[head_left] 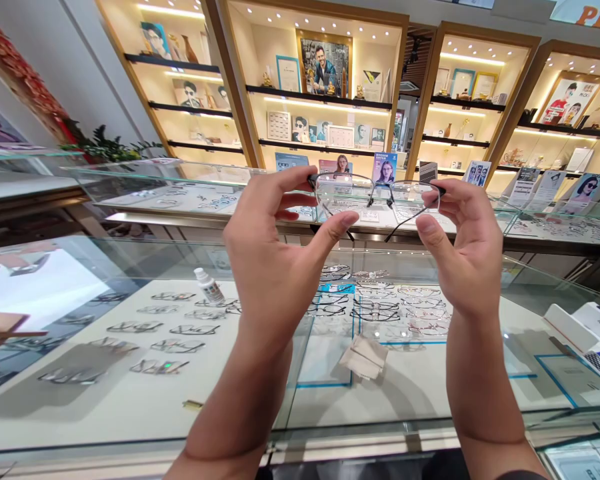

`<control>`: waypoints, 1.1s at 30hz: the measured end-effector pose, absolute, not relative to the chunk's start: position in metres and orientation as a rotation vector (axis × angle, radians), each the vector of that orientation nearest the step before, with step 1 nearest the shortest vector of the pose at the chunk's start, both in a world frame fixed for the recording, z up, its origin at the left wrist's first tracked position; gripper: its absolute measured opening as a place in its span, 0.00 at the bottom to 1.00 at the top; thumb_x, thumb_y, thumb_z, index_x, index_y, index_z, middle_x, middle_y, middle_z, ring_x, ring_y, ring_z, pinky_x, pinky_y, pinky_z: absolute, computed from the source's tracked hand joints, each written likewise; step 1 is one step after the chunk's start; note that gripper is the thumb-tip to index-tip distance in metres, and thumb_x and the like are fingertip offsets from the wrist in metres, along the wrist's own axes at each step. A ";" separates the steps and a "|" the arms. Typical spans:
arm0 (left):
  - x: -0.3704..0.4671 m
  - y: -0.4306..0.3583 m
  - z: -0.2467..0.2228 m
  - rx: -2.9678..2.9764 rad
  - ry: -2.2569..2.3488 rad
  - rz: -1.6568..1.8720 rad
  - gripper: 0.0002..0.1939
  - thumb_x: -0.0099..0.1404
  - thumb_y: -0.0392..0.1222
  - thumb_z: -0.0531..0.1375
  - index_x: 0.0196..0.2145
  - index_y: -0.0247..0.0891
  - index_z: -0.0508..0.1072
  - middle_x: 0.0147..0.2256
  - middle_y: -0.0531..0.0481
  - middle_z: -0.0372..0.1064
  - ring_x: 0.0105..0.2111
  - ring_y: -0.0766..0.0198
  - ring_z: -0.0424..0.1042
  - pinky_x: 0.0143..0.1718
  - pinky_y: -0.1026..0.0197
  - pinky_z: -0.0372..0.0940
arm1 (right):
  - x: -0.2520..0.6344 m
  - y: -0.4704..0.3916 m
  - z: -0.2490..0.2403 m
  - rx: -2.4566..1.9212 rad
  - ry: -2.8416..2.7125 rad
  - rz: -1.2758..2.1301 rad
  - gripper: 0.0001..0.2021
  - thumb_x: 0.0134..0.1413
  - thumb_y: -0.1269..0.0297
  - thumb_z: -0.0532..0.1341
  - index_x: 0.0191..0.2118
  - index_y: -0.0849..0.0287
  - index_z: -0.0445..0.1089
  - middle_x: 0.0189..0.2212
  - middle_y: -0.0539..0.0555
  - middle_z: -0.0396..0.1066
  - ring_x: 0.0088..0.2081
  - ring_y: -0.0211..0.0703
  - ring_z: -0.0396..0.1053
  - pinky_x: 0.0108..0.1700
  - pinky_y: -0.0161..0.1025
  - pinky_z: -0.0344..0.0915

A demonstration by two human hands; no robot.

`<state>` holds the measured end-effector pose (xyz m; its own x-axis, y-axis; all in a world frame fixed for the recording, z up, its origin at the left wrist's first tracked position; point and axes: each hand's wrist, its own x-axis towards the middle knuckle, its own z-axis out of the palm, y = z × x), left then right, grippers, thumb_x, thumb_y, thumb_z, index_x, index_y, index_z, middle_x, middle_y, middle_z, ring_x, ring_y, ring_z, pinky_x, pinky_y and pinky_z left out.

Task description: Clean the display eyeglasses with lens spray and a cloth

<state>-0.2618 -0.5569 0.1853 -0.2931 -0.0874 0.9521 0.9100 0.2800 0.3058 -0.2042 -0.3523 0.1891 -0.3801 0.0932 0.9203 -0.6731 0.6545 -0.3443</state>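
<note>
Glasses in mid-air above worktop, seen past its far edge. Left hand and right hand half-curled, fingertips on outer corners by the hinges; unclear thumb contact. Probably light, springy, fragile, with slick lenses. Best gripped at hinge ends, off the lenses. Cloth toward worktop's front edge.

Over the counter there, the glasses are between the left hand and right hand. On it, the bottle is left of the cloth, farther back. Shelves rise beyond.
</note>
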 end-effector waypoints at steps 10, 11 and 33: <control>-0.258 -0.556 0.188 -0.772 -1.516 -1.225 0.27 0.61 0.64 0.69 0.51 0.47 0.76 0.45 0.48 0.76 0.41 0.55 0.78 0.45 0.50 0.76 | -0.206 -0.350 0.188 0.452 -1.780 0.966 0.17 0.66 0.48 0.64 0.57 0.44 0.72 0.49 0.54 0.70 0.54 0.50 0.70 0.60 0.59 0.71; -0.258 -0.556 0.188 -0.776 -1.517 -1.226 0.27 0.61 0.65 0.69 0.52 0.47 0.76 0.45 0.48 0.76 0.41 0.55 0.78 0.45 0.50 0.76 | -0.206 -0.350 0.188 0.449 -1.780 0.959 0.17 0.66 0.48 0.63 0.57 0.44 0.72 0.49 0.54 0.70 0.53 0.50 0.70 0.60 0.59 0.72; -0.259 -0.557 0.188 -0.808 -1.534 -1.231 0.29 0.62 0.67 0.67 0.53 0.47 0.76 0.48 0.47 0.77 0.44 0.53 0.78 0.45 0.50 0.77 | -0.200 -0.358 0.190 0.398 -1.723 0.945 0.17 0.64 0.53 0.67 0.56 0.47 0.72 0.46 0.54 0.70 0.49 0.48 0.70 0.59 0.58 0.69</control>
